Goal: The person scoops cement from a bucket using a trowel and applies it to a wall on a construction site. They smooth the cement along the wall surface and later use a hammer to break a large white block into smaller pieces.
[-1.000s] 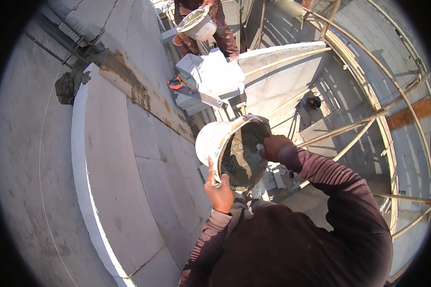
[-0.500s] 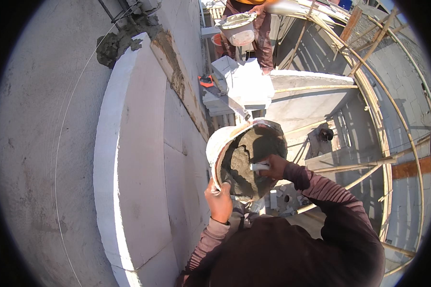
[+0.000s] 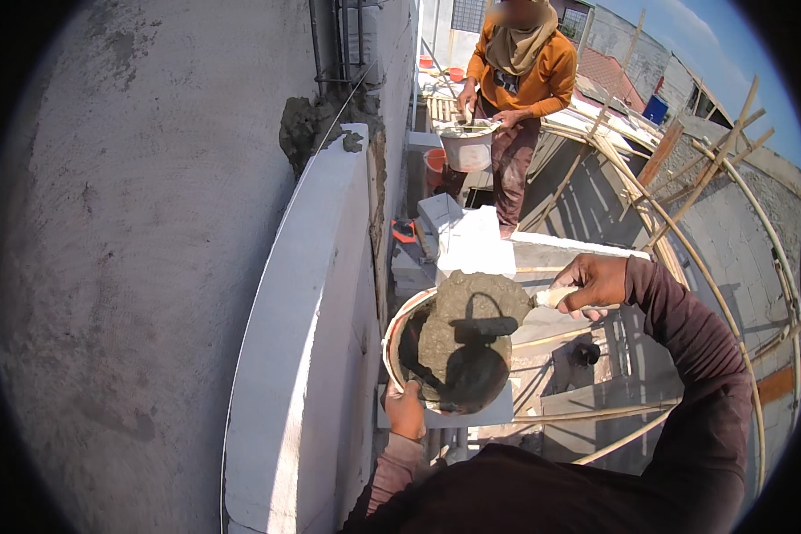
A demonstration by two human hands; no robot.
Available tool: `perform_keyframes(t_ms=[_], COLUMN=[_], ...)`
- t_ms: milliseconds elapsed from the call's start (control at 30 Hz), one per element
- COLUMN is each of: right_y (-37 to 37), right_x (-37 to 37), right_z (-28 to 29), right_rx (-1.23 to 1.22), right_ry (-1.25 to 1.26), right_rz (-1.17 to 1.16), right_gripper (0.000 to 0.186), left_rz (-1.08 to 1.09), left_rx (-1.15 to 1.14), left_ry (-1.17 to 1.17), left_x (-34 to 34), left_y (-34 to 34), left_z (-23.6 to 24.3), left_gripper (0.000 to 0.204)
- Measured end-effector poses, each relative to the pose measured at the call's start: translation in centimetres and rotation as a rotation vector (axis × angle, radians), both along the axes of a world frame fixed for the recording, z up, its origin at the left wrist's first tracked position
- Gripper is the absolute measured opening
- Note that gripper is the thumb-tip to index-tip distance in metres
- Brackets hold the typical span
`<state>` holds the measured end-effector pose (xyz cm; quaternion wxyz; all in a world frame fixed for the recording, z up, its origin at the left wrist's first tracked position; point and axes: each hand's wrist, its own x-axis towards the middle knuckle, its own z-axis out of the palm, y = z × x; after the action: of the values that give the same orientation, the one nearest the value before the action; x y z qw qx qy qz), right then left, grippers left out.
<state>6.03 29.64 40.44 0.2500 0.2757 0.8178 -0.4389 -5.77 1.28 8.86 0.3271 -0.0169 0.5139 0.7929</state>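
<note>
My left hand [image 3: 404, 409] grips the near-left rim of a white bucket [image 3: 445, 396] of grey wet mortar. My right hand [image 3: 594, 287] is closed on a trowel's pale handle [image 3: 552, 296]; the blade is hidden under a big lump of mortar [image 3: 481, 298] raised over the bucket's far side. A low white block wall [image 3: 294, 320] stands just left of the bucket, with rough mortar [image 3: 298, 133] at its far end and a thin string along it. Beyond the bucket lie stacked white blocks [image 3: 472, 240] and a red-and-black saw [image 3: 404, 230].
A co-worker in an orange top [image 3: 555, 67] stands ahead, holding another bucket [image 3: 467, 153]. A red bucket [image 3: 434, 165] is behind them. A plastered wall [image 3: 133, 267] runs along the left. Bamboo scaffolding [image 3: 730, 311] spans the right, over a drop with debris below.
My right hand has risen from inside the bucket, lifting the mortar on the trowel to the upper right. The view has tilted up, bringing more of the co-worker into sight.
</note>
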Motion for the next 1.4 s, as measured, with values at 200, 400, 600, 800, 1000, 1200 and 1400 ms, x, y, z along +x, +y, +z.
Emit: perform_keyframes(t_ms=[200,400,600,800,1000,1200,1400], right_y=[1.8,-2.4,-0.5,0.0,-4.0,-8.5,-11.6], right_x=[-11.2,-26.5,-20.9,-7.4,6.7,7.2,11.3], right_z=[15.1,17.9,19.0,10.3,-7.6,-26.9,-28.0], right_rx=[0.018,0.664,0.724,0.174,0.204,0.706,0.781], right_ry=[0.005,0.206,0.225,0.418,0.284,0.106,0.189], right_rz=[-0.037,0.372,0.144,0.004,-0.077,-0.143,0.250], right_gripper=[0.022,0.047,0.041,0.030,0.034,0.033,0.040], left_rz=[0.002,-0.006,0.011,-0.029,-0.038,-0.327,-0.343], left_rx=[-0.273,-0.248,-0.210,-0.330,-0.235,-0.343,-0.278], left_ry=[-0.109,0.002,0.111,0.197,0.238,0.366,0.515], left_x=[0.2,1.5,1.7,0.6,2.0,2.7,4.3], left_y=[-1.2,-0.7,0.0,-0.7,1.3,2.7,4.0], left_z=[-0.8,-2.1,-5.8,-1.7,-3.0,0.4,-0.6], left_gripper=[0.013,0.014,0.025,0.016,0.004,0.012,0.032])
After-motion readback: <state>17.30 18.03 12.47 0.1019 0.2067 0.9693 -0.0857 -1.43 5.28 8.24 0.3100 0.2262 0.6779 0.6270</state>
